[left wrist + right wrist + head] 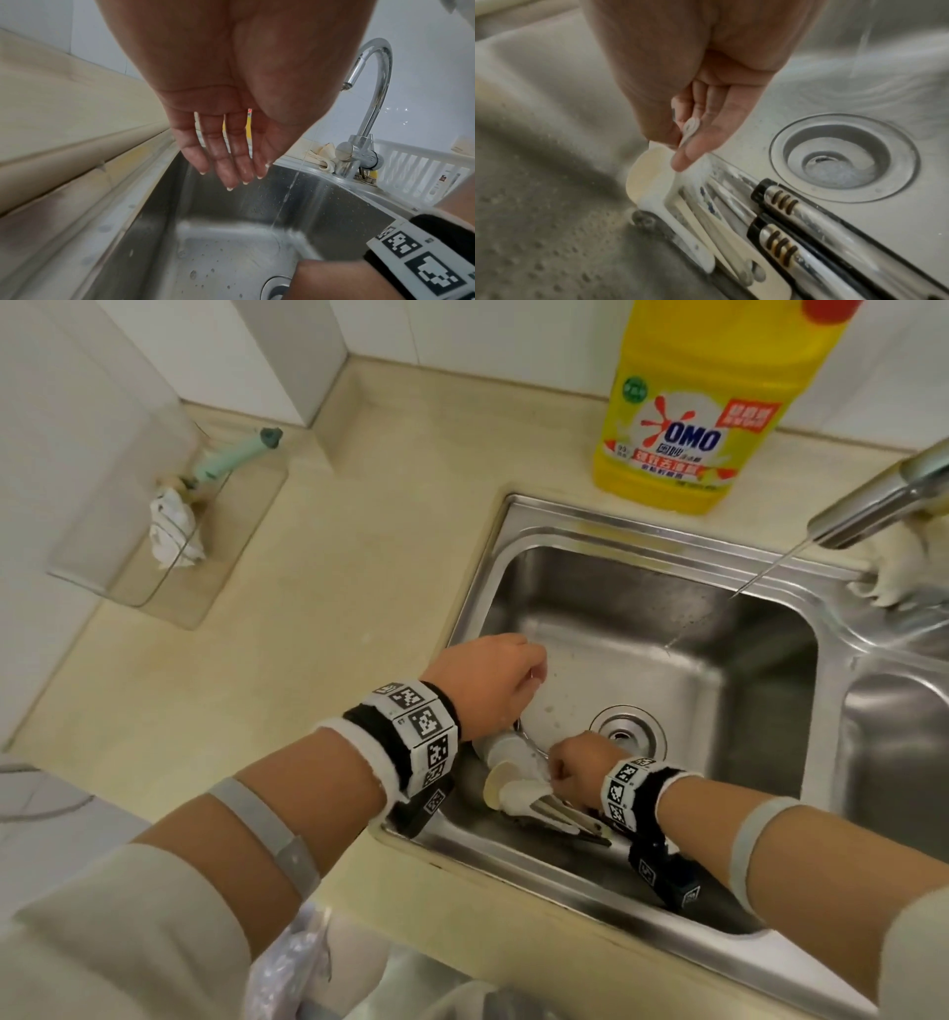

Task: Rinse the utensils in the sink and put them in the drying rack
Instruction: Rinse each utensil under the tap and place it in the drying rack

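Several utensils point(534, 801) lie in a heap at the front left of the steel sink point(513, 567): cream and white spoons point(649, 182) and metal tongs point(782, 203) with black ends. My right hand point(570, 762) reaches down onto the heap and pinches the handle end of a slim metal spoon point(531, 739), seen close up in the right wrist view as the spoon's end point(691, 126) in my right hand point(693, 140). My left hand point(493, 680) hovers over the sink's left side, empty, its fingers point(228, 162) straight. A white slatted drying rack point(416, 168) stands behind the faucet.
A thin stream of water point(290, 188) runs from the faucet point(873, 505) into the basin near the drain point(626, 731). A yellow detergent bottle point(688, 413) stands behind the sink. A clear tray point(169, 588) with a brush sits at the left, and a second basin point(898, 762) lies to the right.
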The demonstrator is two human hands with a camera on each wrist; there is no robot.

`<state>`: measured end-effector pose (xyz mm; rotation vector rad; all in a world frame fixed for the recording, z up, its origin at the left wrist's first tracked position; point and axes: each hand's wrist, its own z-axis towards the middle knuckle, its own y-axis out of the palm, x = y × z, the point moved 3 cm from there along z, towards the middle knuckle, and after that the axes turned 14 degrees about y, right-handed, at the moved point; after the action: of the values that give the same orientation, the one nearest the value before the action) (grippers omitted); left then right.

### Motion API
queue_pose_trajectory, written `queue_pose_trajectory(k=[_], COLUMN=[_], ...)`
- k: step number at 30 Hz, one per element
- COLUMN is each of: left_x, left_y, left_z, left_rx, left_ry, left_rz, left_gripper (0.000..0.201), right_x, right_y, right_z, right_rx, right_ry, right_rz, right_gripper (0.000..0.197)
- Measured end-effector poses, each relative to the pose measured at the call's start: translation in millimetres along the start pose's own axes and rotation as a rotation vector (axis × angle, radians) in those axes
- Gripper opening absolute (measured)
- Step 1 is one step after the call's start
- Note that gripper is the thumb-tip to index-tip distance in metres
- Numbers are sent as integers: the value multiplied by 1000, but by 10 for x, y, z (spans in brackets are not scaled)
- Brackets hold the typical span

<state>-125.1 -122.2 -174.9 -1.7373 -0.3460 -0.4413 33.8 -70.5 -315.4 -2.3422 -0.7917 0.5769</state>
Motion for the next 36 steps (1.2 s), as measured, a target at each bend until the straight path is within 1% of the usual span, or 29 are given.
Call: queue_pose_trajectory(k=[3, 5, 7, 10, 11, 14, 15, 16, 19, 21, 23, 25, 27, 31, 36], left_x=[11, -13, -61, -133, -156, -171, -156, -123, 66, 185, 278, 331, 362, 423, 461], left_y=[-20, -17, 29, 152, 194, 268, 286, 303, 343, 324, 289, 270, 260, 212, 206], left_z=[35, 83, 167, 319, 375, 571, 663, 762, 1060, 1242, 1392, 1525, 1629, 1790, 1906], left_rx=[-31, -63, -113, -182, -193, -197, -193, -178, -84, -6, 42, 62, 70, 102, 127], left_ry=[-41, -72, -93, -157, -183, -231, -240, -257, -302, -270, -235, -214, -211, -220, -215], left_rz=[-30, -84, -130, -164, -172, -228, -281, -384, -843, -986, -1029, -1055, -1074, -1110, -1105], left_gripper=[17, 17, 17, 13, 14, 36, 41, 42, 33, 28, 22, 19, 21, 29, 32], right_x=[45, 89, 178, 337, 397, 647, 745, 837, 1093, 1230, 1338, 1411, 1448, 1443, 1424], right_y=[-158, -295, -436, -635, -706, -897, -955, -1015, -1178, -1283, -1376, -1456, -1508, -1542, -1574], right_z=[-121, -233, -340, -520, -585, -772, -834, -889, -996, -1032, -1072, -1111, -1131, -1096, -1086], right_rx=[87, 152, 211, 256, 278, 372, 413, 453, 567, 632, 673, 699, 708, 647, 581], right_ry=[-3, 24, 67, 115, 133, 202, 224, 244, 283, 306, 334, 336, 314, 272, 224], right_rz=[115, 216, 384, 584, 644, 905, 981, 1043, 1164, 1187, 1228, 1333, 1484, 1811, 1894], right_gripper=[11, 8, 5, 8, 8, 12, 12, 11, 10, 13, 12, 9, 8, 10, 24])
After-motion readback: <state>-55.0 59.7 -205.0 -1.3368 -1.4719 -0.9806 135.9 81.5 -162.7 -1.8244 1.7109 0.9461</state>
